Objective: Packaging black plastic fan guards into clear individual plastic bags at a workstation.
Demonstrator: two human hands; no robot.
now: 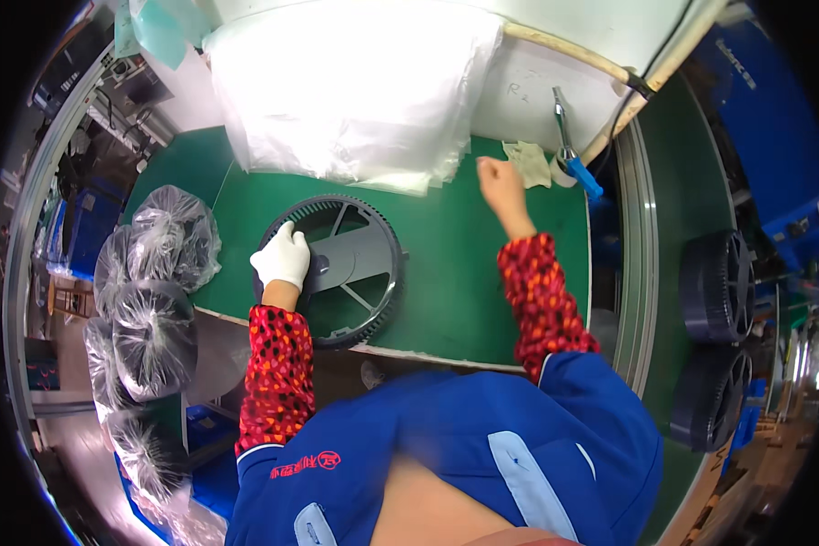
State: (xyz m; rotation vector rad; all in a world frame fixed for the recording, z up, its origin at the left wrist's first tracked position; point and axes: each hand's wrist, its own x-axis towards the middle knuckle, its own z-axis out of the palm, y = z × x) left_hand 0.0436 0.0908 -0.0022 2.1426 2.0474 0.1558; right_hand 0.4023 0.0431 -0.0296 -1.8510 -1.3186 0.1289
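A dark grey round plastic frame (379, 218) lies on the green worktop, with a finely toothed rim, thin spokes and a broad flat bar across its middle. My left hand (284, 258), in a white glove, is closed on the frame's left rim. My right hand (500, 187) is bare and raised over the worktop, away from the frame. Its fingers are curled in, and whatever may be inside them is hidden. Just right of that hand lies a cream cloth or glove (528, 164). Beside it stands a metal air gun with a blue handle (584, 178).
Clear plastic bags (346, 91) hang in a stack behind the green worktop (455, 300). Bagged round parts (155, 337) are piled at the left. More dark round frames (712, 400) stand on the right, beyond a metal rail (642, 255). A pale pole (564, 47) crosses the back.
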